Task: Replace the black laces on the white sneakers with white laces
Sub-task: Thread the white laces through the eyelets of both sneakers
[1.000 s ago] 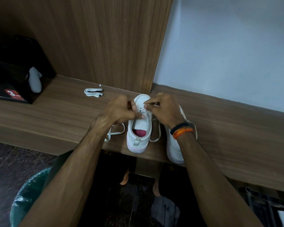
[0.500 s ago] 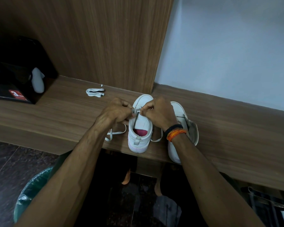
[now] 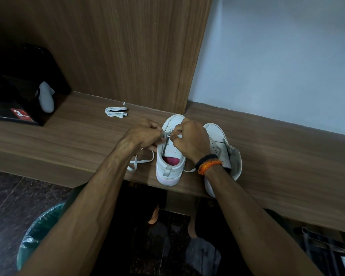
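here, both hands meet over the upper part of a white low-top sneaker with a pink insole (image 3: 170,156), which stands on a long brown wood-grain bench (image 3: 277,156) with its heel toward the person and close to the bench's front edge. the left hand (image 3: 142,135) has its fingers curled in and pinches a flat white shoelace (image 3: 165,143) just above the shoe's tongue; the right hand (image 3: 190,139), fingers also curled tight, pinches the same lace from the other side, so the fingertips of the two hands nearly touch. one loose run of the lace loops on the bench to the left of the shoe, and another short stretch shows on the shoe's right, under the right wrist. that wrist wears a black band and an orange thread bracelet (image 3: 208,164).

just beside the first shoe, on its right, lies a second white sneaker (image 3: 220,148), partly hidden by the right forearm, its heel overhanging the bench edge. farther back on the bench, to the left and well apart from the shoes, rests a small folded bundle of white lace (image 3: 116,111). at the far left stands a black box with a red label (image 3: 18,100). below the bench, at lower left, is a bin lined with a green plastic bag (image 3: 36,232).
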